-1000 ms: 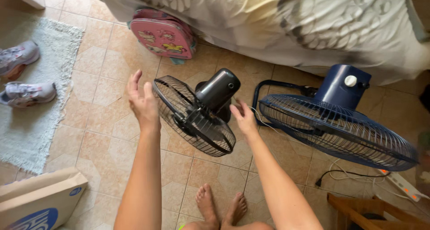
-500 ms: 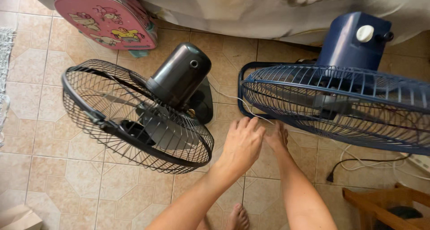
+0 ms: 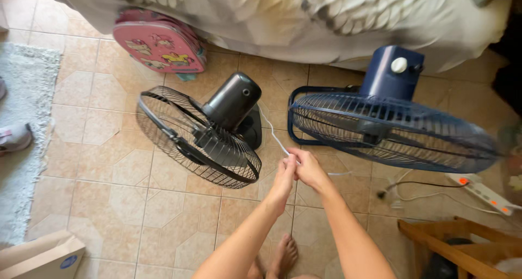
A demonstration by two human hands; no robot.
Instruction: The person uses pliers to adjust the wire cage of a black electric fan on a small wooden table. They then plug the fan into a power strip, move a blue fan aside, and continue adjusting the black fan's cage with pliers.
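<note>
A black floor fan (image 3: 204,132) stands tilted on the tiled floor, with a blue floor fan (image 3: 389,121) to its right. A thin white cord (image 3: 273,133) runs from behind the black fan down to my hands. My left hand (image 3: 285,176) and my right hand (image 3: 308,167) are pressed together between the two fans, both pinching the white cord. A further stretch of the cord (image 3: 340,173) trails off to the right of my right hand.
A pink backpack (image 3: 160,42) leans by the bed cover (image 3: 304,18) at the back. A white power strip (image 3: 481,191) with a lit switch lies right, above a wooden stool (image 3: 457,246). A grey rug (image 3: 22,148) is left, a cardboard box (image 3: 41,257) at bottom left. My bare feet (image 3: 280,257) show below.
My hands left the black fan's cage, came together between the fans and took hold of the white cord. The view pulled back after half a second ago.
</note>
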